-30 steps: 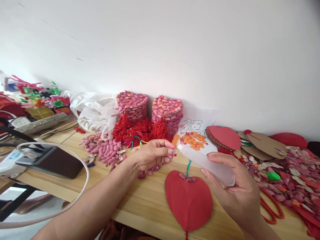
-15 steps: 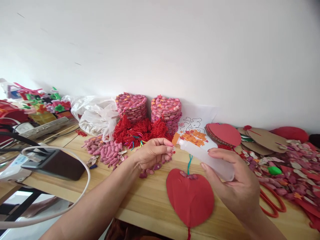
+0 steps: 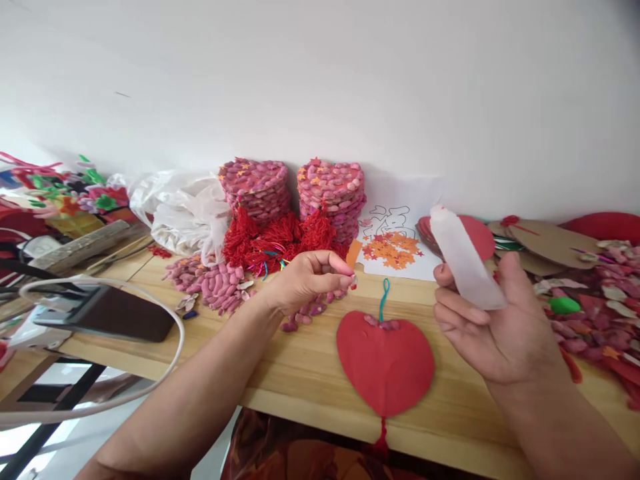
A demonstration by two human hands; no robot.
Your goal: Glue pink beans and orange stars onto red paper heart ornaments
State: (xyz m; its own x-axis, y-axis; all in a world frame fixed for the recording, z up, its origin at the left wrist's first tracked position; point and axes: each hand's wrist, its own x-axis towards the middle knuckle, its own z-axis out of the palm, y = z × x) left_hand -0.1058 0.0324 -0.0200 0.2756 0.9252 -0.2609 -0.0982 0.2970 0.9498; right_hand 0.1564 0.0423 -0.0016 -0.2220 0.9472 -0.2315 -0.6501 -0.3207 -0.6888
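My right hand [image 3: 505, 333] holds a translucent white squeeze bottle [image 3: 463, 260] across its palm and fingers, tilted with its narrow end pointing up and away. My left hand [image 3: 315, 280] is closed in a pinch over the table; a tiny pale and red bit shows at its fingertips, too small to name. Between and below the hands lies a red heart-shaped card [image 3: 387, 367] with a few pink peanut shells [image 3: 383, 323] along its top notch. A teal cord loop [image 3: 385, 297] comes out of its top, and a red tassel [image 3: 382, 433] hangs over the table edge.
Behind stand two stacks of shell-covered hearts [image 3: 333, 193] with red tassels. Orange paper stars [image 3: 393, 250] lie on a white sheet. Pink shells [image 3: 215, 287] are heaped left, more at right. A black adapter [image 3: 110, 317] and white cable [image 3: 177, 333] are at left.
My right hand has moved right and turned palm up, lifting the bottle's narrow end away from the left hand. The left hand keeps its pinch. The view has shifted slightly.
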